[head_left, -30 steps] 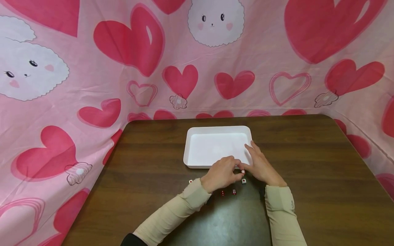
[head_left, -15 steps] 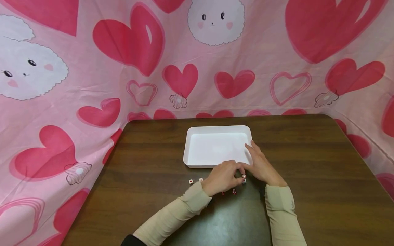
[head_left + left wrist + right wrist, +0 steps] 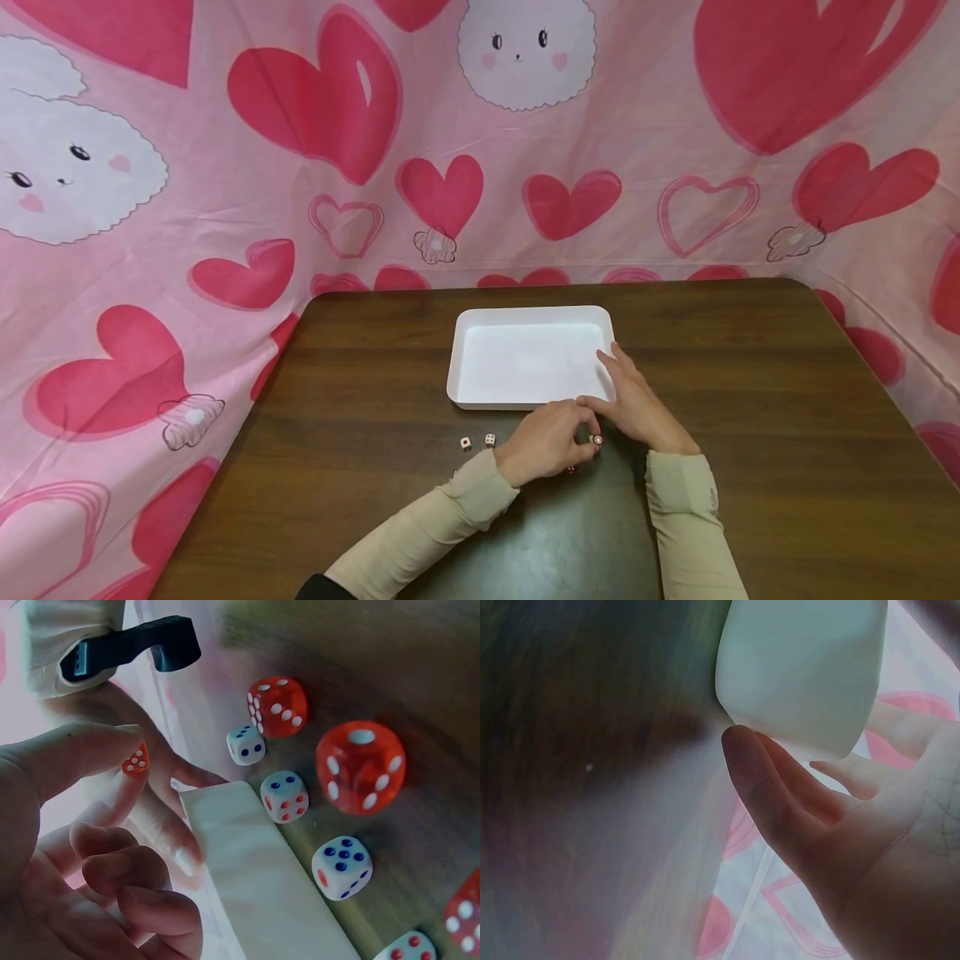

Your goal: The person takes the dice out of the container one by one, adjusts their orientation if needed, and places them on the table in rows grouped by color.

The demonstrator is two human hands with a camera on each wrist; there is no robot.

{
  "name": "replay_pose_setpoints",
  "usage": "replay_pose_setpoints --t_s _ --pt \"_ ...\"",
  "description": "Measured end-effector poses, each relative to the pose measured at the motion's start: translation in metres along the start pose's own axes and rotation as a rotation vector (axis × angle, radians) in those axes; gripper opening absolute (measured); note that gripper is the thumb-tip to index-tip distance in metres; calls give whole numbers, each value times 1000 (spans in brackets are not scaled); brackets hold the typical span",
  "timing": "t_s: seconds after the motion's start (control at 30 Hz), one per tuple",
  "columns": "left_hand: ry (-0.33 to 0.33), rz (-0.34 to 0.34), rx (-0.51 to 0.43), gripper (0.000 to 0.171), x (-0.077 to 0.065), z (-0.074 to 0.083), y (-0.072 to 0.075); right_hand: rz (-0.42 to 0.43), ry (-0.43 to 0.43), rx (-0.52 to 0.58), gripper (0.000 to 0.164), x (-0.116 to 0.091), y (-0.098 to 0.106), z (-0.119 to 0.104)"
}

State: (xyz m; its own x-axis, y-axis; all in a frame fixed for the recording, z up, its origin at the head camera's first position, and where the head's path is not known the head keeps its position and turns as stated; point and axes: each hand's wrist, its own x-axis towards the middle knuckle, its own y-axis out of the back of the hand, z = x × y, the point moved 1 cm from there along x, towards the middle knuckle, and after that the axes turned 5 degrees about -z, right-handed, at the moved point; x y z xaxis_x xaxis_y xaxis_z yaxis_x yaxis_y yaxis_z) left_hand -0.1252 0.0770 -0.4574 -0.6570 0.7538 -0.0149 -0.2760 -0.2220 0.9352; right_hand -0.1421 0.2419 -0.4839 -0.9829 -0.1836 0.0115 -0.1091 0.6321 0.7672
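My left hand (image 3: 551, 442) pinches a small red die (image 3: 136, 760) between thumb and index finger, just in front of the tray's right front corner; its other fingers are curled toward the palm. The white rectangular tray (image 3: 532, 362) lies on the table. My right hand (image 3: 641, 408) rests at that same corner with its fingers fairly straight and spread. In the right wrist view, a fingertip (image 3: 742, 739) meets the tray's lower edge. Near the tray's front lie white dice (image 3: 490, 439) and red dice (image 3: 361, 766), partly hidden by my left hand in the head view.
The dark wooden table (image 3: 787, 417) extends on both sides of the tray. Behind it and at the sides hangs a pink cloth (image 3: 495, 133) with hearts. A black wrist device (image 3: 135, 649) sits at the right sleeve in the left wrist view.
My left hand has moved slightly toward me and to the right, keeping the red die. Two white dice now show fully left of it. The right hand and tray stay put.
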Motion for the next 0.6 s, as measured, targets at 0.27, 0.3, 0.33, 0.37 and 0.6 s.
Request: replay_pose_setpoints --t_s 0.27,0.3,0.33,0.37,0.6 --pt "16 -10 40 9 -2 3 -7 -1 1 11 86 0 0 -1" --pt "15 -13 44 8 -3 3 -8 -1 1 13 86 0 0 -1" --pt "12 -15 44 8 -3 3 -9 -2 1 15 86 0 0 -1" --pt "9 -18 46 8 -3 3 -10 -4 1 18 86 0 0 0" --pt "-6 -17 56 7 -5 2 -17 -12 -7 24 89 0 -1 1"
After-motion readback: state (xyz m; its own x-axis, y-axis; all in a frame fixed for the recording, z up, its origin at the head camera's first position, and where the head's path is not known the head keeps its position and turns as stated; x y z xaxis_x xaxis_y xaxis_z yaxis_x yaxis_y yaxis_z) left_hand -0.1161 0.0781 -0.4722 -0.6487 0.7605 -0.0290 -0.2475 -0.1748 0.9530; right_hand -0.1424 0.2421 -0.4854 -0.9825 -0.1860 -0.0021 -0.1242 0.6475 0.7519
